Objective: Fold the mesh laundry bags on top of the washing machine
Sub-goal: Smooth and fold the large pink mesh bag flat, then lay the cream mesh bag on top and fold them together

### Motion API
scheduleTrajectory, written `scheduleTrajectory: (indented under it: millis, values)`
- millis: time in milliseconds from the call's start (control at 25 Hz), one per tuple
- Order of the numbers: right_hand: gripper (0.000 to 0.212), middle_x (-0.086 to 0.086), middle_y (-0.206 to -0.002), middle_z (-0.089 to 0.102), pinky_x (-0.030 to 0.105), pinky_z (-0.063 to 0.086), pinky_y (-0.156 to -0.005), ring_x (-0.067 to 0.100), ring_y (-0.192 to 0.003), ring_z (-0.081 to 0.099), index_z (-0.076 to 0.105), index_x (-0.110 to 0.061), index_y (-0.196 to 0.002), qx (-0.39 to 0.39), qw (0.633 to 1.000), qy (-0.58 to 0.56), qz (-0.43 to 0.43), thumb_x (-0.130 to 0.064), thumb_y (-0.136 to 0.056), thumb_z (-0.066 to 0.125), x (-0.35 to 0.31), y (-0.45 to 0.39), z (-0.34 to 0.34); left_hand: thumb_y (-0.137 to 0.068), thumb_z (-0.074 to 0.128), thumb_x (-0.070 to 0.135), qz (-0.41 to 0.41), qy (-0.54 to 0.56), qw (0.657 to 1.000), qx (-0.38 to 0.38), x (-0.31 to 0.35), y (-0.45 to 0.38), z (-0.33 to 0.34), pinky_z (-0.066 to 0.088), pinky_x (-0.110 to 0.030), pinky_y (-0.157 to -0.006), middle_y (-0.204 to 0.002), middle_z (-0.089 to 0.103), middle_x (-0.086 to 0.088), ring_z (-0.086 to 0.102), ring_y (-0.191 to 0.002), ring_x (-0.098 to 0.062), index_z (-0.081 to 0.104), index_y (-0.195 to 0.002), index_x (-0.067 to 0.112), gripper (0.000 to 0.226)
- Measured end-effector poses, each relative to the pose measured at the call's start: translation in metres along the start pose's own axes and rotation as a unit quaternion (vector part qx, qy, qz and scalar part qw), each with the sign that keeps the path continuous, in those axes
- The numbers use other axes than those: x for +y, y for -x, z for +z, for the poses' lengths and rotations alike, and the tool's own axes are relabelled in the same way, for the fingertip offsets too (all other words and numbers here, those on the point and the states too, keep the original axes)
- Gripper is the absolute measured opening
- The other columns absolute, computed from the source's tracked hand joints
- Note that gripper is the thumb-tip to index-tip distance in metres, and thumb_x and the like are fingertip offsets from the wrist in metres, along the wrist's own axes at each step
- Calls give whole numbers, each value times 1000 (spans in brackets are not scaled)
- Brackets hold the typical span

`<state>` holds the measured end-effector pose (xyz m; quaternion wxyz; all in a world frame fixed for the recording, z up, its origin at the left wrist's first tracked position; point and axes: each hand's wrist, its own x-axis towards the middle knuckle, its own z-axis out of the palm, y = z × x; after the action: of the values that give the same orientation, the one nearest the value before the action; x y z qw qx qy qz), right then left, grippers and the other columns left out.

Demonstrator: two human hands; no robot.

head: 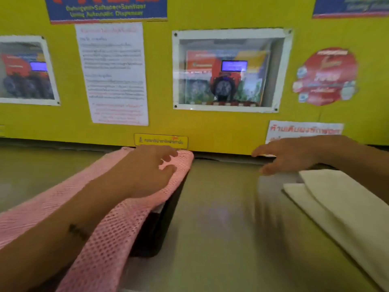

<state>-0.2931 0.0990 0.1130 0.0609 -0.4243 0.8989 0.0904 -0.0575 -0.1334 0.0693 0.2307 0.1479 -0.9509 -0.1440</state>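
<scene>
A pink mesh laundry bag (109, 224) lies stretched along the left side of the steel washing machine top (221, 218), reaching the yellow back wall. My left hand (151, 169) rests on its far end, palm down, fingers spread and slightly curled. My right hand (288, 154) hovers open above the machine top near the wall, fingers pointing left, holding nothing. Folded white mesh bags (341, 203) lie at the right under my right forearm. The picture is blurred by motion.
A yellow wall panel (210, 127) with notices, stickers and two windowed payment boxes (229, 70) stands right behind the machine top. A dark object (153, 232) sits under the pink bag's right edge.
</scene>
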Motion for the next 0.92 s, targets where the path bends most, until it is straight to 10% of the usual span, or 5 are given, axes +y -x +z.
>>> scheduleTrajectory:
  millis: [320, 600, 920]
  values:
    - [64, 5, -147, 43, 47, 57, -88, 32, -119, 54, 39, -30, -145, -165, 965, -94, 181, -46, -88, 64, 90, 64, 41, -88, 58, 36, 124, 51, 987, -92, 151, -23, 79, 52, -30, -88, -104, 68, 15, 64, -93, -1, 62, -120, 35, 32]
    - [59, 3, -145, 41, 39, 60, -84, 25, -105, 55, 45, -20, -143, -80, 979, -167, 84, -44, -92, 58, 41, 67, 53, -88, 55, 51, 67, 18, 979, -190, 166, -25, 116, 43, -31, -100, -130, 58, 6, 56, -113, -13, 48, -136, 34, 52]
    - [94, 4, -154, 34, 43, 36, -103, 29, -134, 38, 20, -23, -152, -59, 992, -108, 25, -70, -79, 55, -10, 54, 63, -88, 53, 53, -10, -59, 978, -198, 101, -23, 125, 33, -41, -112, -144, 39, 5, 42, -130, -19, 43, -142, 27, 61]
